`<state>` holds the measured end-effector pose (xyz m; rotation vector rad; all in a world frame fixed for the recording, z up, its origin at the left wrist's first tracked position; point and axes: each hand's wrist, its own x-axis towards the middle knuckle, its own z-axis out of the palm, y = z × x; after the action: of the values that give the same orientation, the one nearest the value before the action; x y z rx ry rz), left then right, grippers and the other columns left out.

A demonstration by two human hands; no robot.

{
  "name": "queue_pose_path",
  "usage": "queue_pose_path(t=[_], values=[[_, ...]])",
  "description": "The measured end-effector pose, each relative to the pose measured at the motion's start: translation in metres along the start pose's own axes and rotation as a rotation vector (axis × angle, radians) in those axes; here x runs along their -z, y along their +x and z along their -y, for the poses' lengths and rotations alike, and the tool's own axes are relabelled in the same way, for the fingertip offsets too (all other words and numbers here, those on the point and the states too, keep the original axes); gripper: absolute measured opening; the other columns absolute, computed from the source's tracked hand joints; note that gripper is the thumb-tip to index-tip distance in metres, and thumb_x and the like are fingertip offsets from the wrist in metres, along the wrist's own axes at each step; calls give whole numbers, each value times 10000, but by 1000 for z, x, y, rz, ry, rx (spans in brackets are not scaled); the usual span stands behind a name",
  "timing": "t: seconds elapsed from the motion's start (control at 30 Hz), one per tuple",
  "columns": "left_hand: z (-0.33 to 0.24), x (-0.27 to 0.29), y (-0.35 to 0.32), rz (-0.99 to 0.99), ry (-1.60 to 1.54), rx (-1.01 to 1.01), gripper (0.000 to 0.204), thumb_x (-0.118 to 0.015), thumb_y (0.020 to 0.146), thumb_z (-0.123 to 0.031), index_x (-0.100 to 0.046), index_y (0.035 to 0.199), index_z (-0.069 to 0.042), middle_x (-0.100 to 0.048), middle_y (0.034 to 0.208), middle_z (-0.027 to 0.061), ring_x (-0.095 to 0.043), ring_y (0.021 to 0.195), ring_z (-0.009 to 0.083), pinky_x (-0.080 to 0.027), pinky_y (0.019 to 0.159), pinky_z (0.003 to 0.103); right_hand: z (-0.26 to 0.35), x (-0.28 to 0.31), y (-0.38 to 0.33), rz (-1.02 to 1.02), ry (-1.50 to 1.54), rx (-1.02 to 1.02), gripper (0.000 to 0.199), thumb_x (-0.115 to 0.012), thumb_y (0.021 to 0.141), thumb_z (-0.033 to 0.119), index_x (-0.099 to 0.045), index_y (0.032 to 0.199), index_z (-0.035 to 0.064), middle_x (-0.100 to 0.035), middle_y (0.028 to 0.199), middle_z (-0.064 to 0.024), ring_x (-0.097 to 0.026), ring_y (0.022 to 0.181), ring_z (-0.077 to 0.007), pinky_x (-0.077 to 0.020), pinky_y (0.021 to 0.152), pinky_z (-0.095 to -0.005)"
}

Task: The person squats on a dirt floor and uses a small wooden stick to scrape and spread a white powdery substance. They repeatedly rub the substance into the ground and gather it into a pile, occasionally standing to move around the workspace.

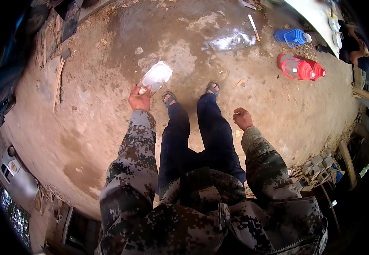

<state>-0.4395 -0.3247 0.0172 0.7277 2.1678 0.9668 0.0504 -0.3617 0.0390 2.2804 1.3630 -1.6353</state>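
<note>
My left hand [139, 100] grips the near end of a whitish plastic scoop [157, 75], its fingers closed round it. The scoop looks like a shallow, open vessel, held out over the bare ground in front of my left foot. My grip hides part of its handle end. To the right of my legs, my right hand [242, 118] hangs in the air with its fingers curled in. Nothing shows in it, and it touches nothing.
At the far right stand or lie a blue thermos flask [287, 37] and two red ones [293, 67], near a white tabletop [312, 15]. A wet patch [231, 41] shines ahead. Wood strips [58, 83] lie at left, broken blocks [318, 165] at lower right.
</note>
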Motion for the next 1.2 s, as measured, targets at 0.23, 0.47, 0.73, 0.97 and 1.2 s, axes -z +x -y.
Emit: queue_pose_path(t=[0.23,0.47,0.73,0.97,1.2], values=[[-18,-70,39,77,-3,-153,331,-887,722,-142,-723,948,36,-541,1412,268,-634,1168,287,-500,972,352,172,-51,121,70,-487,339,394,-645,861,252,-591,1213,83,-676,1135,-198,-653,1025,-390,-519,901,-475],[6,-190,114,157,242,-283,353,-894,731,-224,-750,977,-15,-578,1393,216,-600,1253,281,-487,990,350,204,-111,233,26,-743,612,584,-649,874,248,-432,1405,137,-654,1069,-191,-668,1028,-371,-541,870,-468],[42,-307,183,305,356,-390,390,-888,725,-329,-783,1035,-116,-588,1400,156,-617,1230,298,-513,969,357,165,-162,394,-52,-975,900,547,-589,860,149,-483,1392,74,-652,984,-176,-709,844,-321,-570,712,-439],[33,-336,220,420,481,-401,420,-882,737,-310,-771,1079,-94,-588,1406,132,-612,1237,278,-512,994,348,172,-115,438,-261,-1029,1067,388,-616,842,170,-577,1198,18,-613,856,-145,-686,677,-318,-561,573,-393],[19,-330,242,584,461,-427,334,-847,792,-203,-767,1082,-57,-561,1446,101,-573,1279,270,-484,1031,358,185,-105,441,-71,-1087,830,279,-578,857,140,-637,1072,-28,-707,910,-221,-723,821,-354,-576,736,-442]])
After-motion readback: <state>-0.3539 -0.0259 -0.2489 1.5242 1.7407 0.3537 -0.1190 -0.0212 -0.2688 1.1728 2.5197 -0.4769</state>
